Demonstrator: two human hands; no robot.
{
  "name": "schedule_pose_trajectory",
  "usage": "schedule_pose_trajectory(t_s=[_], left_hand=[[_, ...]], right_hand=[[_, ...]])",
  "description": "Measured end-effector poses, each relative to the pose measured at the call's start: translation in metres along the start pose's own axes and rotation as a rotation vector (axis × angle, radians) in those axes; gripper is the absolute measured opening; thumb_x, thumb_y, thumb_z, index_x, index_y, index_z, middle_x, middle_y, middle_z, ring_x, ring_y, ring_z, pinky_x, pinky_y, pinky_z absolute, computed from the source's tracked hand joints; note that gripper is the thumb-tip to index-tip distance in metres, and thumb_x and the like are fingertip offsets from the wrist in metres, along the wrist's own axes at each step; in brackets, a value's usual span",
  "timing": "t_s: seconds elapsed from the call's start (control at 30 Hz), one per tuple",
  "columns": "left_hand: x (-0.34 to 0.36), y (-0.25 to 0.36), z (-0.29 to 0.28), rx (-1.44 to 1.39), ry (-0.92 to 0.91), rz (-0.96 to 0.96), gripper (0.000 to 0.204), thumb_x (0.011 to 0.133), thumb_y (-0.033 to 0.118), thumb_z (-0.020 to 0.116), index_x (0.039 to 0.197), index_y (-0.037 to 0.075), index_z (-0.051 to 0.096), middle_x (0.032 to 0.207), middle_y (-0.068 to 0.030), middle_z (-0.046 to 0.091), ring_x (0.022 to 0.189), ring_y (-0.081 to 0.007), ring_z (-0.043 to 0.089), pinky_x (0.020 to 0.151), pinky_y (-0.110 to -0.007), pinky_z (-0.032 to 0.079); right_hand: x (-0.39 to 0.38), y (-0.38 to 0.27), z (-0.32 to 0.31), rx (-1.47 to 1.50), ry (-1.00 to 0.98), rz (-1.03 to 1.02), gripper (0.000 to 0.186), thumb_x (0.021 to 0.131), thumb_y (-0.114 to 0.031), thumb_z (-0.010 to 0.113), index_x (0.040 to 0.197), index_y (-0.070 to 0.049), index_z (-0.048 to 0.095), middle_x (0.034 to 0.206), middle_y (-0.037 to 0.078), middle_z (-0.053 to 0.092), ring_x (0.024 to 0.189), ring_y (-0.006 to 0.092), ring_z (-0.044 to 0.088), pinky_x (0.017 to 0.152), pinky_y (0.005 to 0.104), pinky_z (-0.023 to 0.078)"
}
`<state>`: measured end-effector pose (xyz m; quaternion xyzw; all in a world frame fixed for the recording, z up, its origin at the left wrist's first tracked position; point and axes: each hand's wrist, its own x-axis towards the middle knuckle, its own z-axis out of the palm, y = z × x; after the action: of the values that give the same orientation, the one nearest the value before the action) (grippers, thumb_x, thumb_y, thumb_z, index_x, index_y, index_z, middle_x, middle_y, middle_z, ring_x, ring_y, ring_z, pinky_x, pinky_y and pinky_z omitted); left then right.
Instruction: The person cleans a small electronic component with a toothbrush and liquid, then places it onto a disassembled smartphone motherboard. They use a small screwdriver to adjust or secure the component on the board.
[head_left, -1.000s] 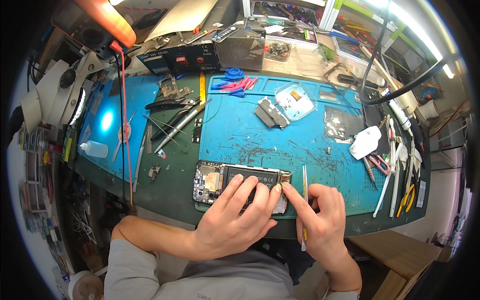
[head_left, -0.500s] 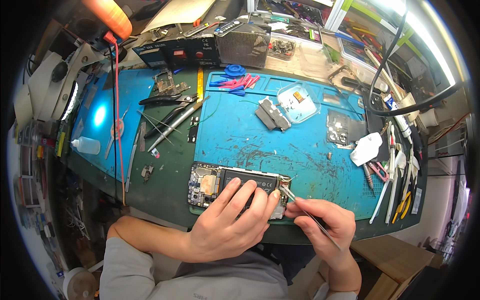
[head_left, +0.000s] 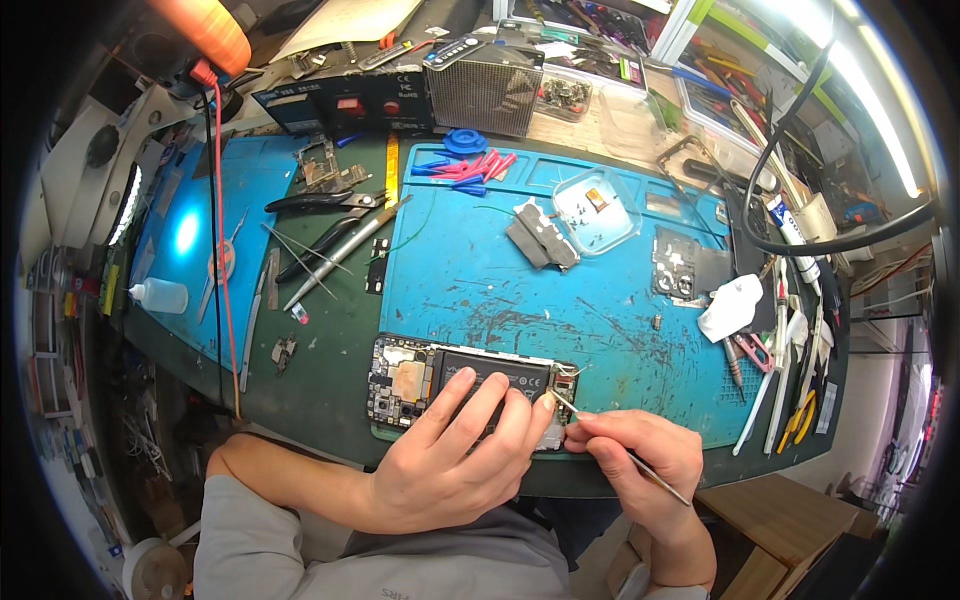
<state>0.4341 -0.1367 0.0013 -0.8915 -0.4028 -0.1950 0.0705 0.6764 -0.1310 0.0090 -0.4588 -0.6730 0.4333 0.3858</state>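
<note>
An opened smartphone [head_left: 402, 370] lies on the near edge of the blue mat, with its circuit board bare at the left and a black battery [head_left: 505, 368] in the middle. Across the battery rests my left hand [head_left: 455, 440], fingers spread and pressing on the phone; its thumb is hidden. In my right hand [head_left: 640, 455], thumb and fingers are closed round a pair of metal tweezers [head_left: 655, 473]. The tweezers' tips reach into the phone's right end, beside my left fingertip. Whether they grip anything there is too small to tell.
Farther up the blue mat [head_left: 480, 290] are a grey metal piece [head_left: 540, 237], a clear tray [head_left: 600, 225] and pink and blue tips [head_left: 480, 168]. Black pliers [head_left: 320, 203] lie at left near a white bottle [head_left: 160, 296]. A cable [head_left: 810, 245] arcs at the right.
The tweezers have turned slightly, and their tips sit a little further left and lower. The whole view has shifted a bit. My left hand stays on the phone.
</note>
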Motion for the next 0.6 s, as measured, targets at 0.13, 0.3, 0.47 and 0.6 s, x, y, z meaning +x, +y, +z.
schedule_pose_trajectory(t_s=[0.13, 0.3, 0.47, 0.6], left_hand=[[-0.0008, -0.0005, 0.0011, 0.003, 0.003, 0.005, 0.051, 0.086, 0.022, 0.069, 0.133, 0.008, 0.081, 0.129, -0.0092, 0.068, 0.123, -0.0294, 0.07, 0.112, -0.05, 0.059], [-0.0024, -0.0042, 0.0023, -0.059, 0.052, -0.005, 0.049, 0.084, 0.021, 0.069, 0.129, 0.007, 0.083, 0.128, -0.0102, 0.071, 0.122, -0.0301, 0.072, 0.11, -0.05, 0.061], [-0.0013, -0.0055, 0.002, -0.052, 0.061, 0.014, 0.049, 0.083, 0.018, 0.067, 0.127, 0.006, 0.083, 0.126, -0.0111, 0.073, 0.12, -0.0308, 0.073, 0.108, -0.05, 0.063], [-0.0005, -0.0056, 0.0015, -0.05, 0.057, 0.014, 0.049, 0.082, 0.016, 0.066, 0.126, 0.006, 0.083, 0.125, -0.0111, 0.073, 0.12, -0.031, 0.074, 0.108, -0.049, 0.063]], right_hand=[[0.0004, -0.0005, 0.0004, -0.018, 0.005, -0.003, 0.02, 0.097, -0.001, 0.082, 0.117, 0.002, 0.081, 0.1, 0.014, 0.084, 0.087, 0.0253, 0.083, 0.076, 0.0324, 0.065], [0.0015, -0.0015, 0.0007, -0.015, 0.003, -0.007, 0.02, 0.097, 0.0, 0.082, 0.117, 0.002, 0.081, 0.1, 0.014, 0.084, 0.088, 0.0252, 0.083, 0.076, 0.0321, 0.065], [-0.0007, 0.0005, 0.0019, -0.029, 0.016, -0.023, 0.02, 0.096, 0.0, 0.082, 0.116, 0.001, 0.081, 0.099, 0.013, 0.084, 0.087, 0.0249, 0.083, 0.075, 0.0322, 0.065], [0.0004, -0.0001, 0.0016, -0.042, 0.015, -0.035, 0.019, 0.096, -0.001, 0.083, 0.115, 0.0, 0.082, 0.099, 0.013, 0.084, 0.086, 0.0249, 0.083, 0.074, 0.0322, 0.064]])
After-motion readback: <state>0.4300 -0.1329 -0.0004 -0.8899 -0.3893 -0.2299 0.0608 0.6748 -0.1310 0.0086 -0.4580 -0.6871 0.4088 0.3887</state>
